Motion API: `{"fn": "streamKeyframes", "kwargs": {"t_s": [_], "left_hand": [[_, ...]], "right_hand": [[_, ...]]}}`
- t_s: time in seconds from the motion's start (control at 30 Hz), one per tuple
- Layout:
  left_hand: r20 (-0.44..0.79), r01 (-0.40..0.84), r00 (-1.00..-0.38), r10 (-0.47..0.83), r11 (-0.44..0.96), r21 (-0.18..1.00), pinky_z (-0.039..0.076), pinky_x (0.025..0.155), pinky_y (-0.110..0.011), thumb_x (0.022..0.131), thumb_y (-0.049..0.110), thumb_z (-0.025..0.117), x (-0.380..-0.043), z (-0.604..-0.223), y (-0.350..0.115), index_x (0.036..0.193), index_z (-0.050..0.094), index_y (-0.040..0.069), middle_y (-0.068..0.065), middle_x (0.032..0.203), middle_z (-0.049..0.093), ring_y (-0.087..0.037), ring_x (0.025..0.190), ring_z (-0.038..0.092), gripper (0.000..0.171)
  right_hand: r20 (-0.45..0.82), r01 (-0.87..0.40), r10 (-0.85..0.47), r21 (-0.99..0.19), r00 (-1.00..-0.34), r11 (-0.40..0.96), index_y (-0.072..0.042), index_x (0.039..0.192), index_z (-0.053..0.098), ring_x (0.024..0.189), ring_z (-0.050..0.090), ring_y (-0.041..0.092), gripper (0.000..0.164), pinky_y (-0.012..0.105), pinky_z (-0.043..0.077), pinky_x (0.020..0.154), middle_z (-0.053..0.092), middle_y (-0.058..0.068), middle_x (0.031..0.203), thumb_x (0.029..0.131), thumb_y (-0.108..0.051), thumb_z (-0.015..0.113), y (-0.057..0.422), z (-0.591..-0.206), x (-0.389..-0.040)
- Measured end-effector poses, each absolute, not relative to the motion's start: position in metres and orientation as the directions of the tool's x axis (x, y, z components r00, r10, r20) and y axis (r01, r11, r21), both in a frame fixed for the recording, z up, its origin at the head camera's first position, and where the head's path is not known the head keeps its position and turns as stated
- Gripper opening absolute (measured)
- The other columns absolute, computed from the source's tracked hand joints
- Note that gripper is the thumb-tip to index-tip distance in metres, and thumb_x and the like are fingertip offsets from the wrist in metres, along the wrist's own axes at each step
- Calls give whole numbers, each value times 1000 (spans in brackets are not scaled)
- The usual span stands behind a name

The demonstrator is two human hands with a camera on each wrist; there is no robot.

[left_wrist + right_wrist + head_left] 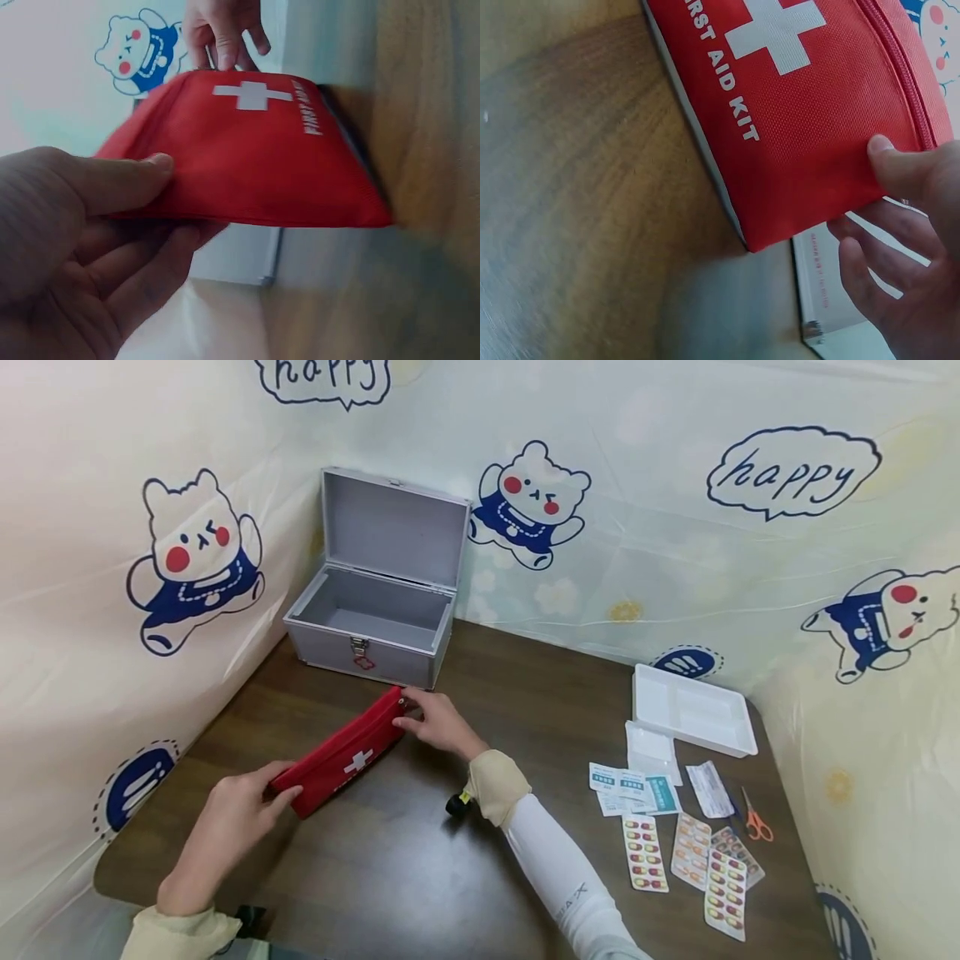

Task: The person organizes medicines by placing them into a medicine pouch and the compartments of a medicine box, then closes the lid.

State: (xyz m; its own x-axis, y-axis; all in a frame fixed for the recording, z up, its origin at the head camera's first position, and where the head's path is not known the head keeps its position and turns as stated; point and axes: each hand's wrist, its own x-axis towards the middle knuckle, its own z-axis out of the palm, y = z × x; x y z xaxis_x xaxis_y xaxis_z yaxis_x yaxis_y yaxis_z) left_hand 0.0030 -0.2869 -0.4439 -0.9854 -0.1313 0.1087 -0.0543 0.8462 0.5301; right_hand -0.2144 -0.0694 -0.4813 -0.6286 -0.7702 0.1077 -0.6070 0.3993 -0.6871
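Pouch [340, 753] of red zippered fabric with 1 white cross [358, 762] is spanning between the left hand [243, 814], pinching its nearer end, and the right hand [438, 722], pinching its farther end. Its long axis is running diagonally away rightward; of the 2, the right hand is sitting closer to the open grey rectangular metal box [397, 664] just beyond.

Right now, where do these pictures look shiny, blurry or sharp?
Head view: a pale sheen on the brown table, in front of the red pouch; left wrist view: hazy, the table soft and smeared; right wrist view: the white lettering reads clearly, but small red print is too blurred to read.
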Motion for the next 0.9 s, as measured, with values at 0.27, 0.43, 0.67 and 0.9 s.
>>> {"fn": "streamKeyframes", "kwargs": {"t_s": [0.27, 0.43, 0.67, 0.9], "left_hand": [[38, -125, -982, -185, 787, 604, 53, 50, -24, 89, 9, 73, -3, -453, -290, 116, 66, -10, -29, 94, 71, -18, 64, 59, 34], [205, -52, -951, -231, 774, 631, 37, 43, -22, 90, 9, 72, -15, -444, -292, 108, 67, -9, -22, 81, 71, -11, 53, 45, 26], [291, -38, -904, -314, 736, 676, 43, 50, -19, 96, 14, 66, -53, -425, -296, 108, 65, -7, -25, 85, 70, -18, 61, 54, 24], [150, -95, -939, -309, 654, 750, 57, 88, -59, 101, 28, 57, -104, -392, -291, 146, 38, -5, -33, 129, 58, -45, 102, 62, 60]], "right_hand": [[160, -614, -736, -679, -658, 402, -8, 113, 62, 98, 71, 17, 22, 20, 57, 86, 73, 7, 106, 94, -15, 69, -64, -489, -215], [209, -572, -673, -728, -710, 377, -7, 109, 66, 93, 71, 17, 19, 20, 58, 81, 74, 8, 105, 92, -14, 71, -55, -481, -215], [223, -458, -524, -806, -822, 375, -4, 104, 66, 84, 67, 18, 17, 21, 57, 72, 74, 12, 100, 91, -13, 72, -46, -454, -218], [215, -370, -378, -837, -900, 405, -1, 99, 68, 79, 67, 20, 16, 20, 52, 70, 75, 14, 92, 92, -15, 71, -42, -423, -234]]}}
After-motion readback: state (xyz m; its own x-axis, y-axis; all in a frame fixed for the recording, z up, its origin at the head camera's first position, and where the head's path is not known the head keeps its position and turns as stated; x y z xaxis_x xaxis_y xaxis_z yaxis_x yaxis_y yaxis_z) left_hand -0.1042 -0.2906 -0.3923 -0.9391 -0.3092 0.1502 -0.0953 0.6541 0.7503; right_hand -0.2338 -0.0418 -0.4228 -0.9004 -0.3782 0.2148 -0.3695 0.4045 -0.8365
